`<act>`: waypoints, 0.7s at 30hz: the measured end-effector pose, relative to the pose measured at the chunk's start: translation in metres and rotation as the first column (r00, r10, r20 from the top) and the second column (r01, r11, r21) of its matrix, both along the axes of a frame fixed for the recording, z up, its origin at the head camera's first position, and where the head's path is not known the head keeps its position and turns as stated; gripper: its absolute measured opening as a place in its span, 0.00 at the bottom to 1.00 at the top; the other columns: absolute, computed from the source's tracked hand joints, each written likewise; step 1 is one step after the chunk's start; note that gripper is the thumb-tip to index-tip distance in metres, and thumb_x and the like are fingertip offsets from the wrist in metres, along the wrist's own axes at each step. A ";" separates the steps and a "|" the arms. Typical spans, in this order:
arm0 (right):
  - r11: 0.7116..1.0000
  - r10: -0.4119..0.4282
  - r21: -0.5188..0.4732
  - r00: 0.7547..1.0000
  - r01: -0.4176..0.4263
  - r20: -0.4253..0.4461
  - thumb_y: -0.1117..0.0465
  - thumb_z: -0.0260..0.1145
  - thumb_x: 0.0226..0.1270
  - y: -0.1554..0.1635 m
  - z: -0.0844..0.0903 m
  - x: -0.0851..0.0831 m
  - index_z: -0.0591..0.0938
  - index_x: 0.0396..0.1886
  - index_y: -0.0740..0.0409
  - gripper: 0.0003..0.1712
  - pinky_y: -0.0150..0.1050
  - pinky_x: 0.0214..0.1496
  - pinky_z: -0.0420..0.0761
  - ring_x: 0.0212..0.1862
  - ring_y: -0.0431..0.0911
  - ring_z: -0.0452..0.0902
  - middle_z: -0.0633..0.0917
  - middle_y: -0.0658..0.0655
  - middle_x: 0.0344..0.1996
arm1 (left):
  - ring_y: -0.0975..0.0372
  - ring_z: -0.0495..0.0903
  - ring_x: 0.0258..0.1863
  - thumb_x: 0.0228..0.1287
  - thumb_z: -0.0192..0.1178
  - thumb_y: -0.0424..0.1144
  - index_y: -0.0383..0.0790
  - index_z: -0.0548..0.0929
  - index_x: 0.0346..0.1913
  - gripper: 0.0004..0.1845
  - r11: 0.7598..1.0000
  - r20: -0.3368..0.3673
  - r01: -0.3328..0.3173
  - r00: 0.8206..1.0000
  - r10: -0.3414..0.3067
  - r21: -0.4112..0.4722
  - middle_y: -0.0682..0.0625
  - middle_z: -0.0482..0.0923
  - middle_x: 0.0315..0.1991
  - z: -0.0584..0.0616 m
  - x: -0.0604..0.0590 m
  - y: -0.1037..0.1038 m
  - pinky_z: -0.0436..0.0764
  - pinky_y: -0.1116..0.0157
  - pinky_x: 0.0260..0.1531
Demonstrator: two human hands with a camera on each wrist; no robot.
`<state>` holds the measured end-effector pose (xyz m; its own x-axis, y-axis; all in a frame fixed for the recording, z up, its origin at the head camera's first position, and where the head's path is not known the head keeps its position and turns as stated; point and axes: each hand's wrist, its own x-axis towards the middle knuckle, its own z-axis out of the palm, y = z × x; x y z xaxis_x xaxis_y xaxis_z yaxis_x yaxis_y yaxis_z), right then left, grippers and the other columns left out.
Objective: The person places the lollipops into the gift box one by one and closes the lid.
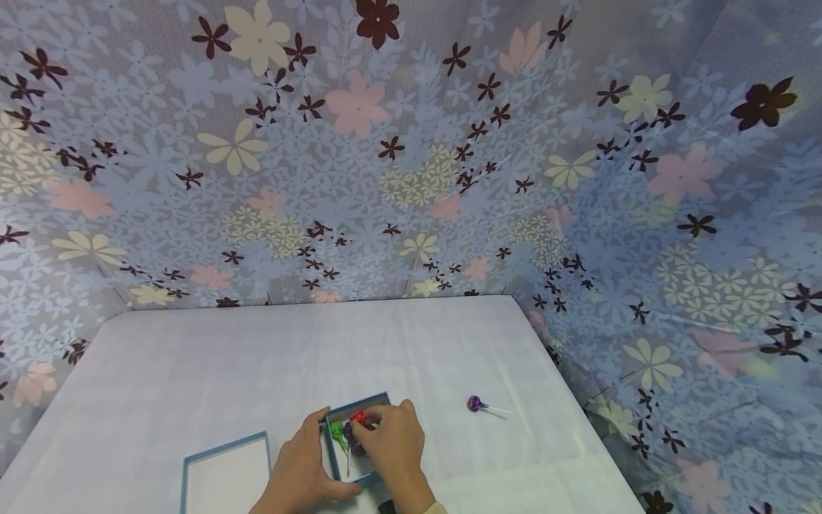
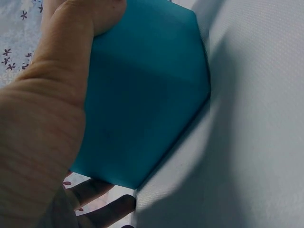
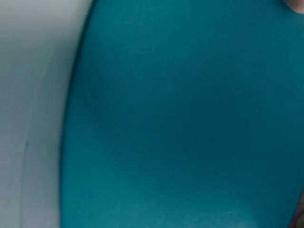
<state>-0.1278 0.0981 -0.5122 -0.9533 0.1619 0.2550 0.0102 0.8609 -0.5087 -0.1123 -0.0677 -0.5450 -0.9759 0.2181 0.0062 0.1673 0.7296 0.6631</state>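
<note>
A blue-edged box (image 1: 330, 453) with a white inside stands on the table. It holds a green-wrapped lollipop (image 1: 337, 430), a red-wrapped one (image 1: 357, 416) and dark purple ones (image 1: 349, 430), partly hidden by fingers. My left hand (image 1: 302, 464) grips the box along its left side, fingers at the far corner and thumb at the near edge. Over the box, my right hand (image 1: 394, 439) reaches in and pinches the red-wrapped lollipop between thumb and fingers. In the left wrist view the box's teal outer wall (image 2: 142, 95) is near the hand; teal wall (image 3: 180, 114) also fills the right wrist view.
To the left lies a second blue-edged tray or lid (image 1: 225, 475), white inside. A purple-wrapped lollipop (image 1: 474, 403) with a white stick lies on the table right of the box. Part of a dark object (image 1: 387, 507) shows below the right hand. Flowered cloth (image 1: 359, 178) hangs behind the white-covered table (image 1: 308, 357).
</note>
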 end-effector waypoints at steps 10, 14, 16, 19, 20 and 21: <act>0.998 -0.018 0.065 0.999 0.016 0.027 0.44 0.83 0.43 0.000 -0.003 -0.001 0.92 0.25 0.41 0.11 0.30 0.20 0.62 0.24 0.37 0.59 0.81 0.38 0.16 | 0.60 0.75 0.37 0.21 0.78 0.75 0.39 0.58 0.73 0.74 1.000 0.008 -0.006 1.000 0.006 -0.003 0.43 0.77 0.51 -0.001 -0.001 0.002 0.81 0.54 0.42; 0.996 -0.011 0.085 1.000 0.010 0.022 0.44 0.83 0.43 0.000 -0.004 -0.002 0.92 0.25 0.42 0.12 0.30 0.20 0.62 0.25 0.37 0.59 0.82 0.39 0.17 | 0.60 0.75 0.37 0.21 0.78 0.75 0.39 0.58 0.72 0.73 1.000 0.006 -0.002 1.000 0.002 -0.007 0.43 0.77 0.51 0.000 0.000 0.002 0.81 0.54 0.42; 0.996 -0.010 0.087 1.000 0.008 0.019 0.44 0.83 0.43 0.000 -0.004 -0.001 0.92 0.25 0.42 0.12 0.29 0.21 0.63 0.25 0.37 0.60 0.82 0.39 0.17 | 0.60 0.75 0.37 0.21 0.78 0.74 0.38 0.58 0.72 0.73 1.000 0.006 -0.002 1.000 0.002 -0.009 0.43 0.77 0.50 0.000 0.000 0.002 0.81 0.54 0.42; 0.996 -0.010 0.092 1.000 0.008 0.021 0.43 0.83 0.42 -0.001 -0.005 -0.001 0.92 0.25 0.42 0.13 0.29 0.21 0.63 0.25 0.36 0.60 0.82 0.39 0.17 | 0.59 0.75 0.38 0.21 0.78 0.75 0.39 0.58 0.72 0.73 1.000 0.009 -0.007 1.000 0.007 -0.013 0.43 0.77 0.51 0.001 0.000 0.002 0.81 0.53 0.43; 0.995 -0.010 0.095 1.000 0.008 0.022 0.43 0.83 0.42 -0.001 -0.005 -0.001 0.92 0.25 0.42 0.13 0.30 0.21 0.63 0.25 0.37 0.60 0.82 0.39 0.17 | 0.59 0.75 0.38 0.21 0.78 0.75 0.39 0.59 0.72 0.73 1.000 0.011 -0.009 1.000 0.009 -0.013 0.43 0.77 0.51 0.001 0.001 0.002 0.81 0.53 0.43; 0.995 -0.011 0.099 1.000 0.009 0.023 0.43 0.83 0.42 -0.001 -0.005 0.000 0.92 0.25 0.41 0.13 0.30 0.21 0.63 0.25 0.37 0.60 0.82 0.39 0.17 | 0.59 0.75 0.37 0.20 0.78 0.75 0.39 0.59 0.72 0.73 1.000 0.013 -0.010 1.000 0.010 -0.012 0.43 0.77 0.51 0.001 0.001 0.002 0.81 0.53 0.43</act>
